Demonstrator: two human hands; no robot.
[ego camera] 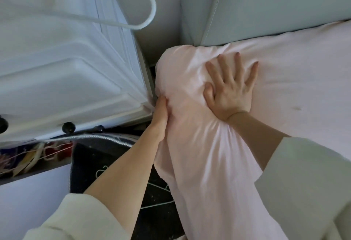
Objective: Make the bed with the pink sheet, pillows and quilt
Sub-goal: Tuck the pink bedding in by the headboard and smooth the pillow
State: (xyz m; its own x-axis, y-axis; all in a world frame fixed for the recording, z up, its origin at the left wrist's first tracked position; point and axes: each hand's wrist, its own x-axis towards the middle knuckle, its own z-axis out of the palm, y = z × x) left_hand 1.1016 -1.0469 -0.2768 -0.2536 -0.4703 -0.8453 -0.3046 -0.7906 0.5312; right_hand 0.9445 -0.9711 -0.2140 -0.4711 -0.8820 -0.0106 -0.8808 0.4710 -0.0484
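The pink sheet [296,72] covers the mattress and bunches in folds over its near left corner. My right hand [230,89] lies flat on that corner with fingers spread, pressing the sheet down. My left hand [160,115] is at the mattress's left side, its fingers tucked under the sheet's edge and out of sight; whether they grip the fabric cannot be seen. No pillows or quilt are in view.
A grey padded headboard [266,4] stands behind the mattress. A white appliance [62,69] with a white hose sits close on the left, leaving a narrow gap. A black mat [114,163] with hangers lies on the floor below.
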